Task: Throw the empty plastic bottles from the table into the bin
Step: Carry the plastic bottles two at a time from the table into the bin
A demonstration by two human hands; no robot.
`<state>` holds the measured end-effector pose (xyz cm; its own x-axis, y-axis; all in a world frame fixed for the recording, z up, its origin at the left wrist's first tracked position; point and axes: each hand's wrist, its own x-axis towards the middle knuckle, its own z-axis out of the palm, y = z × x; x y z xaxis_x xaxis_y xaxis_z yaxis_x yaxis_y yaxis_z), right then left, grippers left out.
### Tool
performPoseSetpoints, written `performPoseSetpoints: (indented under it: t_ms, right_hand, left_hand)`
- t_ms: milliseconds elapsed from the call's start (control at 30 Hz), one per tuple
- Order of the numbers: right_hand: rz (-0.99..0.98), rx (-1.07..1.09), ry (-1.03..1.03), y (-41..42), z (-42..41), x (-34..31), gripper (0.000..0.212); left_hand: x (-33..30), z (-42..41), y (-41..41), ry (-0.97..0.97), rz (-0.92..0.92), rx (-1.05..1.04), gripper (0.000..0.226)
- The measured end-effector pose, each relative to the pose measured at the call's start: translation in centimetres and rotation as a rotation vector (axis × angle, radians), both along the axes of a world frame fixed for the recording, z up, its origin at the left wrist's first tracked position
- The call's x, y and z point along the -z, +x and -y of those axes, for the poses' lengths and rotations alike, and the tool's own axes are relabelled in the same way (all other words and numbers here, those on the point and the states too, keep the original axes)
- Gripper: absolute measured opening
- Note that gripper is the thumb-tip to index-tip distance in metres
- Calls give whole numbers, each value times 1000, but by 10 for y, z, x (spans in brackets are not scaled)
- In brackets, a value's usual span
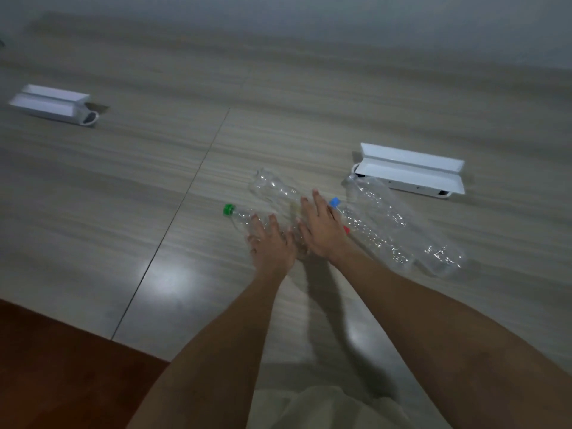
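Note:
Several clear empty plastic bottles lie on their sides on the pale wood-grain table. A green-capped bottle lies under the fingers of my left hand, which rests flat on it with fingers spread. A capless bottle lies just beyond, and my right hand is laid flat over its near end. To the right lie a blue-capped bottle and a larger clear bottle, side by side. A small red cap shows beside my right hand. No bin is in view.
A white box-like device lies just behind the right-hand bottles. A second white device sits far left. A seam runs across the tabletop. The table's near edge meets reddish-brown floor at the lower left.

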<state>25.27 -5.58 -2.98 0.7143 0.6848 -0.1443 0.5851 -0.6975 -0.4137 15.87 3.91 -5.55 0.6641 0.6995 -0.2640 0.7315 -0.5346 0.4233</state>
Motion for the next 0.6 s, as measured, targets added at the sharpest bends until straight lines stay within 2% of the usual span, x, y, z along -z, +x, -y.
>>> performPoseSetpoints:
  t_ms: [200, 367, 433, 533, 600]
  right_hand:
    - [19, 71, -145, 21, -49, 8, 68]
    - [22, 158, -108, 12, -63, 7, 73]
    - [-24, 225, -82, 5, -65, 6, 78]
    - [-61, 279, -61, -11, -62, 11, 93]
    - [-79, 266, -56, -27, -54, 17, 97]
  left_hand:
    - [6, -55, 15, 53, 28, 69, 54]
    - [13, -77, 24, 56, 45, 144, 44]
    - [11, -77, 21, 51, 73, 137, 55]
    - [6, -72, 8, -109, 128, 48, 88]
    - [7, -69, -5, -134, 93, 77, 103]
